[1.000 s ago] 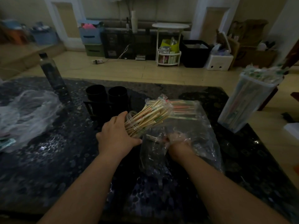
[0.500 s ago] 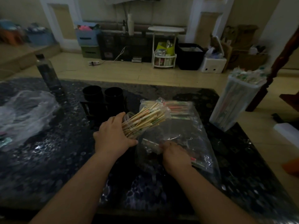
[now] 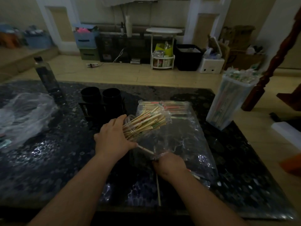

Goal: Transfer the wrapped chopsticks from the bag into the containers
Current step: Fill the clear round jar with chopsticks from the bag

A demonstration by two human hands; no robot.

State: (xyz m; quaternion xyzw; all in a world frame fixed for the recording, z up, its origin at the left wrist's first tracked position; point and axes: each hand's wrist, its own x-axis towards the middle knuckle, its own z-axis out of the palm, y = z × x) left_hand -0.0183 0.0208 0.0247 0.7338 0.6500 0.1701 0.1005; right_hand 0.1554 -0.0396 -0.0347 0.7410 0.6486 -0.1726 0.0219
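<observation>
Drawn slightly nearer than before, the right hand (image 3: pixel 169 163) pinches one thin paper-wrapped chopstick (image 3: pixel 145 149) at the mouth of the crinkly clear plastic bag (image 3: pixel 187 141); the left hand (image 3: pixel 114 139) grips the clear round container (image 3: pixel 130 128), tilted rightward, likely to ease loading, bristling with sticks. More wrapped chopsticks (image 3: pixel 171 106) lie at the bag's far end.

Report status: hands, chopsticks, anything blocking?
Left hand grips tilted clear container of chopsticks. Right hand pinches one wrapped chopstick at bag mouth. Nothing between them.
</observation>
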